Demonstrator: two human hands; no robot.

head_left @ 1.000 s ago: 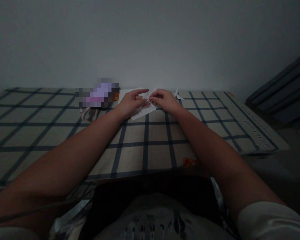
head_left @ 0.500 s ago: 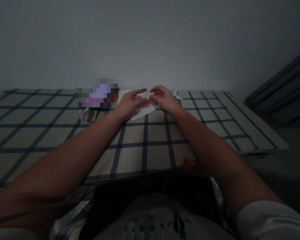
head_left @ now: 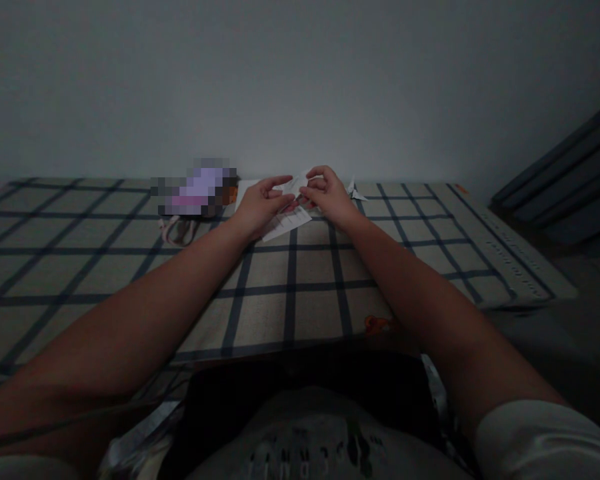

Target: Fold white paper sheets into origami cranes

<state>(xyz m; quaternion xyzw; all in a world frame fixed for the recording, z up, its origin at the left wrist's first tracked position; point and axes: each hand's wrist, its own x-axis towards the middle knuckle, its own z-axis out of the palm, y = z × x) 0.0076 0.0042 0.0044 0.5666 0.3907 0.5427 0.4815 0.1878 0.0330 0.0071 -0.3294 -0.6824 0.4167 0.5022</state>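
Observation:
Both my arms reach forward over a checked bed cover (head_left: 290, 287). My left hand (head_left: 263, 203) and my right hand (head_left: 327, 193) meet near the wall and pinch a small white folded paper (head_left: 296, 184) between their fingertips, lifted a little off the cover. Under the hands lies a flat white sheet of paper (head_left: 285, 223). A small folded white paper figure (head_left: 355, 190) stands just right of my right hand.
A purple blurred-out object (head_left: 195, 190) lies left of my hands, with a pale looped cord (head_left: 177, 230) in front of it. A grey wall rises behind. Dark slats (head_left: 565, 180) lean at the right, past the bed's edge. The room is dim.
My right hand has lifted slightly and turned the small paper upward between the fingertips. My left hand has stayed almost in place.

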